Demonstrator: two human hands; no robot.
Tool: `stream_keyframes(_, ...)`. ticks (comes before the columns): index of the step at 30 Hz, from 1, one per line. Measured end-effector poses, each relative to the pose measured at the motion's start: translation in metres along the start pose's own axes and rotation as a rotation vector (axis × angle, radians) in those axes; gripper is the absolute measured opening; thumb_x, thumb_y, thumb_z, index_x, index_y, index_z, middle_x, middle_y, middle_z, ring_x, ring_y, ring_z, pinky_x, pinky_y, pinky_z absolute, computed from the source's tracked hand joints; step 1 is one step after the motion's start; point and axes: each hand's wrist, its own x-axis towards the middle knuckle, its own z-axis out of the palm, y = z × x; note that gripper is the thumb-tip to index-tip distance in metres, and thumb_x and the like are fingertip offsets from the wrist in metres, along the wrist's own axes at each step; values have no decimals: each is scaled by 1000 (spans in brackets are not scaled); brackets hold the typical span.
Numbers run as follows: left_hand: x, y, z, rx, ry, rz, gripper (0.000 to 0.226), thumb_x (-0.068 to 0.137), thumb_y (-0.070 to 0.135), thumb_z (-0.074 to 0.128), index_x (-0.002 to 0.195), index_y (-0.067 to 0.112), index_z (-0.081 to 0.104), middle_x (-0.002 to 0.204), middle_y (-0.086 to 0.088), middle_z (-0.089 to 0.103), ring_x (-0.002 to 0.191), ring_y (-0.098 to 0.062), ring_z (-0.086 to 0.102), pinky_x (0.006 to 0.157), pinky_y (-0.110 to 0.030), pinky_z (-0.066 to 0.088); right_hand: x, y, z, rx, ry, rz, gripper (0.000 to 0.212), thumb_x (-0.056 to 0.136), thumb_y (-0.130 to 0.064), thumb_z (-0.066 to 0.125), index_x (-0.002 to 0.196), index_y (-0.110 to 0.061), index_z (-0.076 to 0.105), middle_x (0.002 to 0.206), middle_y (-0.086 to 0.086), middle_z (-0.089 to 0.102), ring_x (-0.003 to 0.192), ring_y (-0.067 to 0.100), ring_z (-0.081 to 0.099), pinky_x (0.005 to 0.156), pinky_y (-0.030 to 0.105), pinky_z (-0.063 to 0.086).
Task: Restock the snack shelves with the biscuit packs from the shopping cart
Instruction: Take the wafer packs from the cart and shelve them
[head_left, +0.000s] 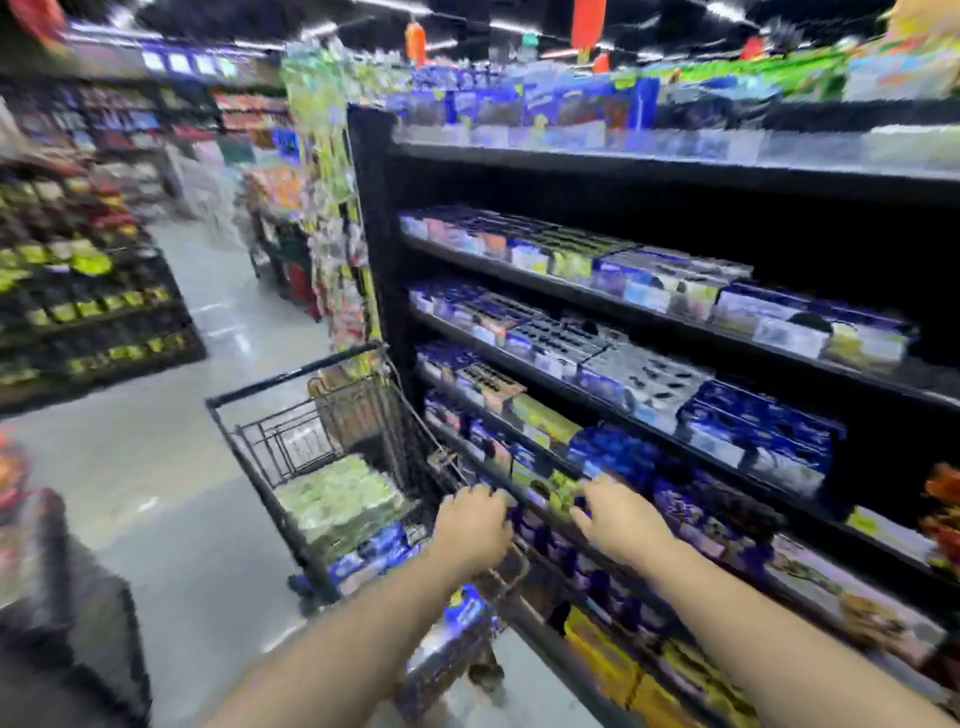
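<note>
I'm looking down a supermarket aisle. Tiered black shelves (623, 171) on my right are packed with blue biscuit packs (753, 431), and a wire cart (291, 441) stands on the grey floor (156, 467). More stocked racks (78, 291) face them, and strip lights (519, 26) run overhead.

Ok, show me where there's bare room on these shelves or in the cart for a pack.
Dark shelf board right of the blue boxes looks bare; so does the cart floor between the green packs and its far end. The row under the right hand is packed tight. Blur hides finer gaps.
</note>
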Motion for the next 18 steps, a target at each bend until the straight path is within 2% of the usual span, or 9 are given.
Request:
stream_keyframes(4, -16, -78, 3, -72, -64, -150, 34, 97, 34, 46, 123, 14, 52, 126, -14, 56, 117, -37, 55, 95, -46, 47, 57, -73, 23, -13, -113, -138, 30, 98, -39, 50, 121, -21, 59, 119, 7, 58, 118, 30, 57, 94, 36, 46)
stream_keyframes(7, -21, -129, 10, -99, -101, -245, 38, 97, 34, 47, 132, 18, 51, 133, -10, 54, 117, -35, 55, 97, -47, 47, 93, -113, 40, -6, -186, -215, 25, 98, -38, 50, 115, -22, 59, 111, 4, 55, 112, 30, 60, 85, 37, 48)
stream_keyframes(9, -20, -161, 13, -98, -116, -305, 42, 97, 33, 49, 138, 23, 49, 134, -6, 55, 118, -32, 55, 99, -47, 46, 118, -134, 50, 2, -239, -247, 28, 97, -38, 51, 120, -24, 58, 120, 4, 57, 113, 29, 59, 87, 37, 48)
stream_keyframes(12, -8, -206, 13, -72, -136, -392, 40, 95, 37, 49, 133, 23, 54, 131, -7, 58, 117, -32, 57, 97, -45, 45, 165, -159, 61, 9, -288, -299, 35, 98, -38, 51, 129, -25, 57, 131, 4, 56, 119, 28, 58, 94, 38, 49)
stream_keyframes(18, 39, -279, 4, -16, -151, -506, 40, 94, 40, 49, 131, 26, 56, 132, -7, 59, 120, -32, 57, 95, -41, 47, 270, -193, 69, 15, -380, -377, 39, 99, -35, 52, 135, -20, 55, 135, 7, 56, 120, 28, 56, 99, 40, 49)
